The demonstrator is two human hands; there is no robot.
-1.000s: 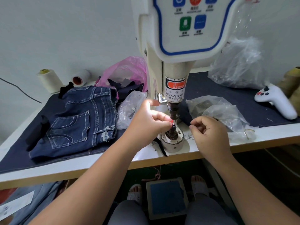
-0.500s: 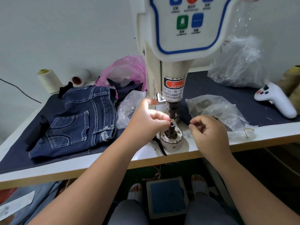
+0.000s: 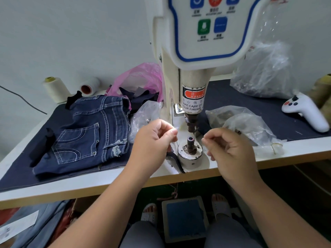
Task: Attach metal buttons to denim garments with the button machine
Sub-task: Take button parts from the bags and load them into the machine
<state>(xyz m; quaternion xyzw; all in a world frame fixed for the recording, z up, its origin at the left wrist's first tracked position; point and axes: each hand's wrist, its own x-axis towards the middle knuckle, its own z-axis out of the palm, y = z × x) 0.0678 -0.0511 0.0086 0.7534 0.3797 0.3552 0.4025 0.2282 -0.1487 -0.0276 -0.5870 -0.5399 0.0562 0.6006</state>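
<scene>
Landmark: the lower die post (image 3: pixel 190 140) of the button machine (image 3: pixel 200 51), standing upright on its round base at the front edge of the bench (image 3: pixel 107 178).
Left hand: your left hand (image 3: pixel 152 140) sits just left of the post, fingers curled with thumb against fingertip; whether they pinch anything cannot be told.
Right hand: your right hand (image 3: pixel 231 149) sits just right of the post, fingers curled likewise; any held part is too small to see.
Denim garment: the folded jeans (image 3: pixel 86 133) lie well left of the post, back pocket upward.
Clear bags: one bag (image 3: pixel 240 122) lies right of the post, another (image 3: pixel 145 115) left of it.
Controller: a white handset (image 3: pixel 304 110) rests far right of the post.
Pedal: a blue-topped pedal (image 3: pixel 185 218) sits on the floor below the post, between your feet.
</scene>
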